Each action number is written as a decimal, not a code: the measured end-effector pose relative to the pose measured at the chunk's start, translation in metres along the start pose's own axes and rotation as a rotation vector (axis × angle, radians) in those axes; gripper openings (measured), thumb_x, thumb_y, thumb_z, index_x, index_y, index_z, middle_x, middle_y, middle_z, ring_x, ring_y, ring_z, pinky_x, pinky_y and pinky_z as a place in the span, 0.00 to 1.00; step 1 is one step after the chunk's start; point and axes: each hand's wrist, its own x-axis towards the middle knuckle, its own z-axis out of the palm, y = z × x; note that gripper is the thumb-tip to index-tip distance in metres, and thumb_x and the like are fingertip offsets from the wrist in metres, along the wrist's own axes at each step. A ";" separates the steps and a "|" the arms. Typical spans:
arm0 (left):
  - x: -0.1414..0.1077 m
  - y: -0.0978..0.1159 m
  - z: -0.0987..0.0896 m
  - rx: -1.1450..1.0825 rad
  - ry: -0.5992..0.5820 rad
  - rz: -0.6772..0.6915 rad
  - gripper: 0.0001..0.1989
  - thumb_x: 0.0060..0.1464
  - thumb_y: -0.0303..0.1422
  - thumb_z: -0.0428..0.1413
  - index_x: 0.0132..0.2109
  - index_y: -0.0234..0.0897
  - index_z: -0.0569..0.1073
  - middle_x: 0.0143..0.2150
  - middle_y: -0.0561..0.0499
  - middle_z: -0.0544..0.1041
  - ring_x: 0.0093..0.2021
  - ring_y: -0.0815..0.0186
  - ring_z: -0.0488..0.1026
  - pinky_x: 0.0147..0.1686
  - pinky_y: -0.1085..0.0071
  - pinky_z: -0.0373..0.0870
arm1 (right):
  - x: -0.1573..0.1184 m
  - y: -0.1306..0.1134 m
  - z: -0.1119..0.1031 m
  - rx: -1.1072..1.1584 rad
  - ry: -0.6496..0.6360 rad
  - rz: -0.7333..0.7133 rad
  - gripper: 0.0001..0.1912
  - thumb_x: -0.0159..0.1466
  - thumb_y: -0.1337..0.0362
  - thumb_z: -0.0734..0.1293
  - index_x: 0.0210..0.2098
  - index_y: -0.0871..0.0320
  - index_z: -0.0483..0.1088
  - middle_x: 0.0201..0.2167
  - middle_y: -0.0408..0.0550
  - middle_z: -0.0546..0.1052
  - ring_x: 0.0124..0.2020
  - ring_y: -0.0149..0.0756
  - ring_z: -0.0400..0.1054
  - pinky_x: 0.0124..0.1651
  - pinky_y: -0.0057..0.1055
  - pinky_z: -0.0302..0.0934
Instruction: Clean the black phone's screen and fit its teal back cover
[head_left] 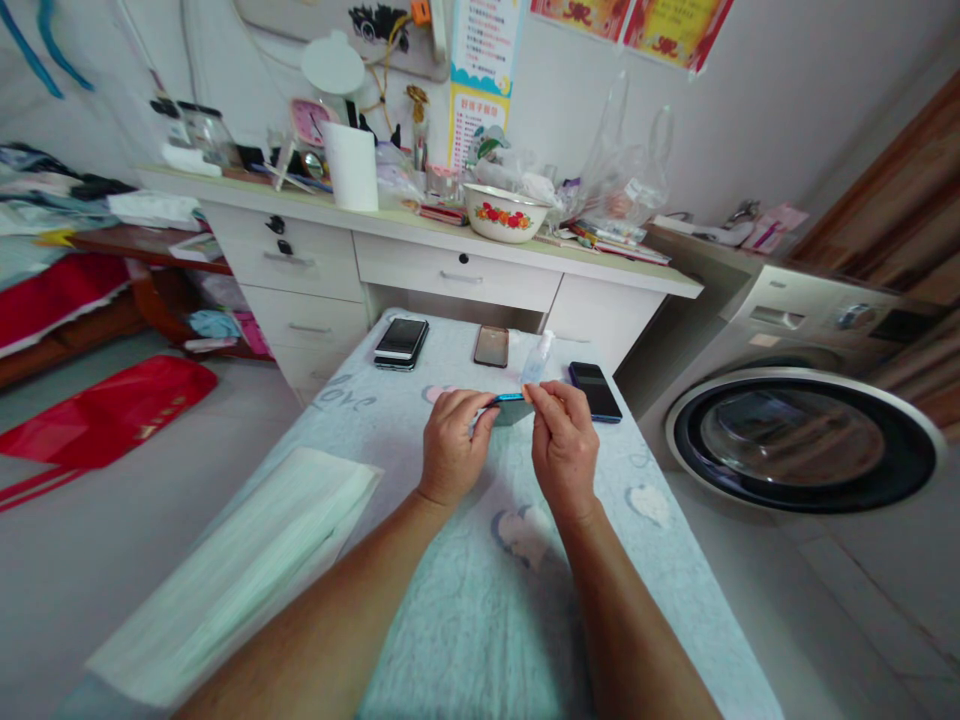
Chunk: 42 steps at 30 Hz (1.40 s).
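Note:
Between my two hands a phone (511, 398) with a bright blue edge is held up, tilted so that its edge faces me. My left hand (455, 445) pinches its left end with thumb and fingers. At the other end, the fingers of my right hand (564, 445) close on the phone's corner. Just behind my right hand stands a small clear spray bottle (538, 357). A dark phone (595, 391) lies to the right of it. Farther back are a brownish phone case (491, 346) and, at the left, a stack of phones (402, 342).
A patterned cloth covers the table (450, 640); a folded pale cloth (240, 580) lies along its left side. Behind it stands a white desk (457, 268) with a floral bowl (504, 212) and a paper roll (351, 168). On the right is a washing machine (795, 400).

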 end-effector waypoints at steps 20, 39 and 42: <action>-0.002 0.001 0.000 0.031 -0.020 0.079 0.08 0.61 0.33 0.52 0.44 0.37 0.75 0.39 0.48 0.77 0.43 0.62 0.72 0.46 0.64 0.68 | -0.006 -0.009 0.007 0.005 -0.026 -0.050 0.19 0.68 0.73 0.58 0.53 0.50 0.70 0.45 0.50 0.71 0.46 0.35 0.68 0.49 0.35 0.68; 0.001 -0.004 -0.001 0.027 0.022 0.005 0.07 0.60 0.32 0.54 0.43 0.37 0.75 0.39 0.49 0.78 0.42 0.63 0.73 0.45 0.64 0.69 | 0.000 0.005 -0.001 -0.008 0.014 -0.021 0.16 0.68 0.71 0.59 0.50 0.53 0.73 0.42 0.50 0.71 0.44 0.34 0.69 0.47 0.33 0.67; 0.000 -0.004 -0.001 0.033 0.019 -0.004 0.07 0.60 0.32 0.54 0.43 0.38 0.75 0.39 0.49 0.78 0.42 0.63 0.73 0.45 0.64 0.70 | 0.000 0.006 -0.001 -0.025 0.014 -0.011 0.16 0.69 0.71 0.59 0.50 0.53 0.73 0.42 0.49 0.72 0.44 0.33 0.70 0.47 0.32 0.68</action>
